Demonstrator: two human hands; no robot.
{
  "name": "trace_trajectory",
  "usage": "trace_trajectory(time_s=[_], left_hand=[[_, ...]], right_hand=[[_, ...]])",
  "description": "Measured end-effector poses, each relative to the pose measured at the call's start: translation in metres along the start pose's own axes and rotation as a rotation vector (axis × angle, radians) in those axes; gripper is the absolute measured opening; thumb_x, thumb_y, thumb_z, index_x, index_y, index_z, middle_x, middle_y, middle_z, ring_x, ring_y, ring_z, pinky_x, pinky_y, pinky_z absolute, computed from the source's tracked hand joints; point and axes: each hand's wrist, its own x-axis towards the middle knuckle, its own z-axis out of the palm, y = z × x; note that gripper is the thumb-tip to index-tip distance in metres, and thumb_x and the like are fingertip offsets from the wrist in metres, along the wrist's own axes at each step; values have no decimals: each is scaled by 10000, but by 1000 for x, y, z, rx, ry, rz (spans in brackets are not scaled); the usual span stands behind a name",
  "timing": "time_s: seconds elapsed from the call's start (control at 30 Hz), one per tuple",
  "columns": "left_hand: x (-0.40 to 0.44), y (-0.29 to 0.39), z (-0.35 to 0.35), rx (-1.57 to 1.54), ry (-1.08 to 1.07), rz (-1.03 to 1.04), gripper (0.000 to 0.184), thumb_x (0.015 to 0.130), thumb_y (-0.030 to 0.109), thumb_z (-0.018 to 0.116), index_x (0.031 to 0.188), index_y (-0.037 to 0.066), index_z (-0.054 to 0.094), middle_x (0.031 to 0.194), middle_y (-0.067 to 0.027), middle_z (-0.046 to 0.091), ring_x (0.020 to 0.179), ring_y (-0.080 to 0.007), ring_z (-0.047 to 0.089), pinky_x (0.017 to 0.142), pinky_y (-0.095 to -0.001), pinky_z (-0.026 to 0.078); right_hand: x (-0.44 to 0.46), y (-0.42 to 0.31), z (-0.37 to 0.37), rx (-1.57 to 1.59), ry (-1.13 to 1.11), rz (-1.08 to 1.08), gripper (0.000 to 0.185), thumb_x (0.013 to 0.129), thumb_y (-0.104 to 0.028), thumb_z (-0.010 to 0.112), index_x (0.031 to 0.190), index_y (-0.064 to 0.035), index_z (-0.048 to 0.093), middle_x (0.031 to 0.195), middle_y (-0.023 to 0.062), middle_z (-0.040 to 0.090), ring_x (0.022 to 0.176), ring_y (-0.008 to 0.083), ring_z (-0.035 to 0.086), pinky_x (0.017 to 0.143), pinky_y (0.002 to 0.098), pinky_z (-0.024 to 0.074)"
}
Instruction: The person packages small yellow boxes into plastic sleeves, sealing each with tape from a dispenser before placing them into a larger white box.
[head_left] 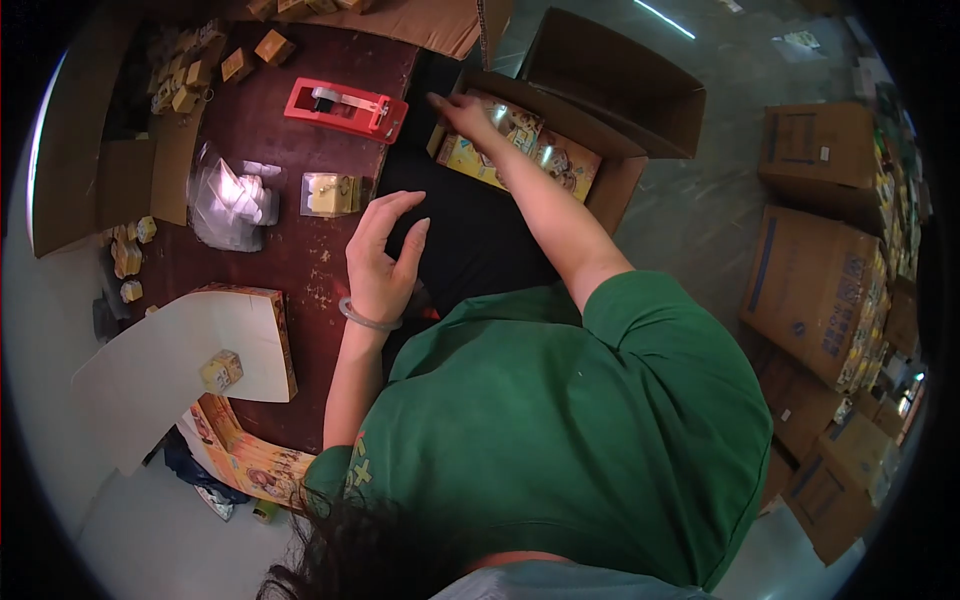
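My left hand, with a bracelet at the wrist, is raised near the table's edge. Its fingers are curved and apart from the thumb, holding nothing. Closest to it is a small yellow box in clear packaging on the table. My right hand reaches to the left side of an open cardboard carton. Its fingers extend over that side, and I see nothing held in them; the fingertips are small and dim. Inside the carton lie yellow printed boxes.
The dark red table carries a red tape dispenser, clear plastic bags and several small yellow boxes. A white-lined printed box with a raised flap stands at its near end. Large cartons are stacked at right.
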Motion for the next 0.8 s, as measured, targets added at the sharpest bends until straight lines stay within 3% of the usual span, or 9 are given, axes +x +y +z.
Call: trace_trajectory(time_s=[0.17, 0.23, 0.33, 0.43, 0.5, 0.63, 0.67, 0.73, 0.8], left_hand=[[21, 6, -44, 250, 193, 87, 251, 827, -17, 664, 1076, 15, 659, 1060, -146, 650, 998, -313, 635, 878, -362, 495], [44, -7, -56, 515, 205, 130, 251, 835, 73, 672, 1083, 35, 664, 1108, -126, 638, 1055, -321, 593, 916, -396, 462], [70, -27, -52, 833, 53, 162, 336, 821, 220, 692, 1116, 65, 661, 1211, -82, 612, 1184, -312, 513, 996, -460, 386], [75, -41, -23, 1037, -113, 56, 553, 816, 293, 694, 1309, 85, 552, 1375, -74, 512, 1339, -296, 395, 1098, -546, 275], [79, -44, -13, 1139, -233, -87, 713, 829, 316, 683, 1451, 104, 405, 1487, -59, 416, 1423, -290, 299, 1145, -593, 191], [77, -39, -11, 1173, -282, -131, 746, 829, 336, 682, 1471, 110, 378, 1516, -49, 386, 1443, -290, 266, 1159, -596, 158], [77, -42, -12, 1175, -280, -124, 754, 827, 341, 684, 1474, 111, 373, 1523, -48, 375, 1449, -290, 256, 1161, -598, 151], [78, -43, -13, 1169, -286, -129, 767, 824, 350, 686, 1479, 114, 364, 1537, -45, 355, 1457, -290, 242, 1164, -599, 142], [79, -41, -13, 1151, -303, -147, 778, 821, 356, 688, 1484, 117, 357, 1549, -43, 334, 1461, -291, 235, 1165, -600, 136]], right_hand=[[-74, -80, 1, 74, 188, -522, 128, 940, -129, 622, 934, -20, 688, 788, 31, 659, 753, 98, 610, 690, 247, 486], [-62, -112, 2, -2, 164, -807, 223, 894, -282, 672, 904, -63, 711, 904, 75, 694, 865, 246, 636, 800, 344, 491], [-39, -132, 14, -447, 107, -916, 230, 822, -324, 721, 875, -100, 733, 1036, 73, 672, 1023, 300, 580, 886, 421, 466], [-38, -145, 18, -473, -28, -721, 194, 791, -292, 735, 862, -111, 734, 1045, 68, 664, 1044, 291, 567, 902, 434, 453], [-45, -145, 18, -441, 42, -832, 199, 807, -265, 723, 880, -80, 726, 1082, 86, 651, 1048, 288, 568, 928, 394, 454], [-92, -151, 5, -330, 105, -806, 182, 820, -215, 713, 884, -45, 711, 1022, 88, 665, 995, 294, 588, 927, 375, 454], [-97, -148, -3, -356, 123, -864, 170, 859, -191, 696, 895, -25, 693, 882, 61, 680, 847, 241, 629, 819, 347, 483], [-110, -146, -13, -98, -108, -420, 178, 896, -194, 686, 909, -16, 679, 746, 16, 655, 701, 137, 601, 687, 297, 475], [-101, -136, -17, 43, -215, -253, 188, 924, -210, 678, 925, -23, 685, 727, -22, 629, 671, 53, 543, 616, 232, 438]])
